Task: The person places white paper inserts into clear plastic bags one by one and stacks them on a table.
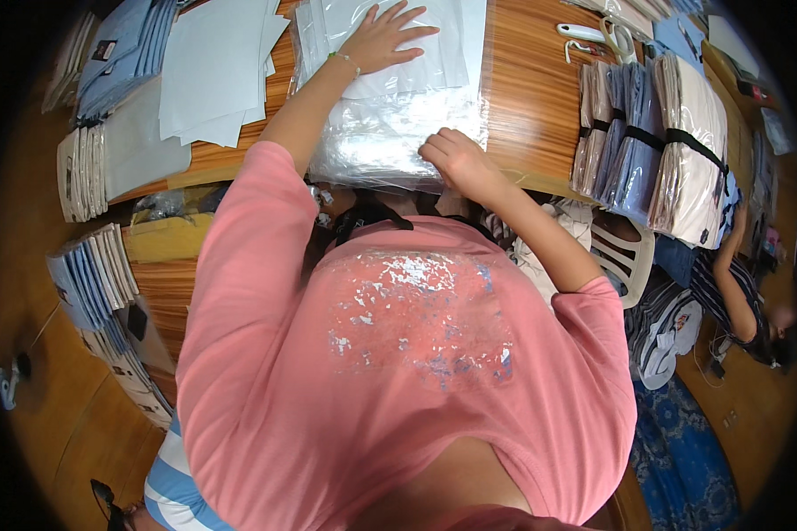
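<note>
My left hand (pixel 386 37) lies flat with fingers spread on a white sheet (pixel 438 66), which rests on or inside a clear plastic bag; I cannot tell which. A stack of clear plastic bags (pixel 367 146) lies beneath, wrinkled and shiny toward the table's near edge. At the near right part of that stack, my right hand (pixel 456 159) is closed, its fingertips pinching at the edge of the top clear bag. The grip itself is partly hidden by the curled fingers. A bracelet circles my left wrist.
Loose white sheets (pixel 213 71) are fanned on the wooden table (pixel 527 97) at left, beside bagged folded shirts (pixel 133 57). Strapped bundles of bagged shirts (pixel 690 146) stand at right, near scissors (pixel 618 40) and a white-handled tool (pixel 580 33). Other people sit nearby on both sides.
</note>
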The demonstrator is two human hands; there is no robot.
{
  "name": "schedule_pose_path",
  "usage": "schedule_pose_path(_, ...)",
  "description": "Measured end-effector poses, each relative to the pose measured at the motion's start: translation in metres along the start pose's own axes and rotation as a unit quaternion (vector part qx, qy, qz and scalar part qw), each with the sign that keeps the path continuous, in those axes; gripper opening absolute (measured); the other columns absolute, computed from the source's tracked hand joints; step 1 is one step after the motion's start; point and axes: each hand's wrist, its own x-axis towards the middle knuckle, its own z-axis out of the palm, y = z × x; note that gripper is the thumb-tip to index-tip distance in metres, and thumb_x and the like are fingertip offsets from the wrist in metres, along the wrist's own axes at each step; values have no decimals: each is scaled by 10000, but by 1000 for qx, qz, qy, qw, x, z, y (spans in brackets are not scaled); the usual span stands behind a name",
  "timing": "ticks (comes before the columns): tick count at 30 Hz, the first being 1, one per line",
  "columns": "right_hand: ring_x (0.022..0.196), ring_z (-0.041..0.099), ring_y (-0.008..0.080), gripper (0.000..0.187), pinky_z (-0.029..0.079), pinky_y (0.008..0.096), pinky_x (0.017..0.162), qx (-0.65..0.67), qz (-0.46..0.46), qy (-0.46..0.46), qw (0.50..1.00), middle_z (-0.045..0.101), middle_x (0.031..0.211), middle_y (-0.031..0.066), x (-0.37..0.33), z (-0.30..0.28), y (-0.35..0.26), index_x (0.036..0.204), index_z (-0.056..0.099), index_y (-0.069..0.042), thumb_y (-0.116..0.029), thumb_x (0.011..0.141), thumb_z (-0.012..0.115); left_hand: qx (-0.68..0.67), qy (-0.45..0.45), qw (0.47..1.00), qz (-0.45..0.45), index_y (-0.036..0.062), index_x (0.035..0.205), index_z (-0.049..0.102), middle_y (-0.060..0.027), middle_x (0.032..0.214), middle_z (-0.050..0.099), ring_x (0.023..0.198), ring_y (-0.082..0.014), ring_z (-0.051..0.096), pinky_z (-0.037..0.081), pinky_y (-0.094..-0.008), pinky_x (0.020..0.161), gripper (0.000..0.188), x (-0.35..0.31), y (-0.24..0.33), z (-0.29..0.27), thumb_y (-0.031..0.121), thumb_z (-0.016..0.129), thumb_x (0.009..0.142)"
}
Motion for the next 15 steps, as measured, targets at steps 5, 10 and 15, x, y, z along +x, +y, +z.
schedule_pose_path(5, 831, 528, 254, 193, 458, 363, 736, -11, 65, 35, 997, 532, 844, 76, -22, 21, -15, 889, 548, -56, -48, 696, 558, 3, 3, 1000, -2, 295, 1384, 427, -101, 1509, 269, 1404, -342, 174, 111, -603, 1108, 538, 4, 4, -3, 437, 525, 875)
schedule_pose_path(10, 889, 520, 253, 175, 418, 366, 797, -43, 60, 26, 997, 536, 886, 69, -19, 24, -19, 903, 550, -69, -45, 729, 554, 97, 18, 995, 10, 264, 1406, 397, -116, 1517, 247, 1407, -347, 162, 108, -629, 1094, 590, 1, -7, 4, 464, 532, 867)
schedule_pose_path(15, 902, 523, 248, 233, 411, 366, 811, -58, 81, -27, 995, 555, 922, 61, -25, 27, -7, 966, 562, -89, -46, 737, 572, -139, 92, 983, -81, 400, 1403, 369, -77, 1536, 220, 1423, -305, 153, 124, -599, 1107, 507, -10, 48, -28, 527, 444, 918)
